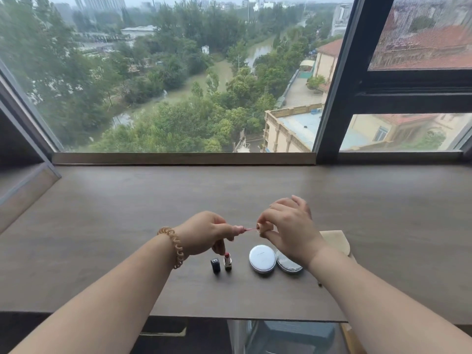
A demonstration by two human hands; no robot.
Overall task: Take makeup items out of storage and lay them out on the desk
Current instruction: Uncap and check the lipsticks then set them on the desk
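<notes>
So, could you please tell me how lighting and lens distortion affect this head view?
Head view: soft, overcast daylight from the window, no hard shadows on the desk; wide-angle bending tilts the window frames; the small pink item pinched between both hands looks blurred.

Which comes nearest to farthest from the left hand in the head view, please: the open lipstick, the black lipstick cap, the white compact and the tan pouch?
From the left hand:
1. Open lipstick, just below its fingers.
2. Black lipstick cap, left of the lipstick.
3. White compact, to the right.
4. Tan pouch, farthest right, behind the right wrist.
</notes>
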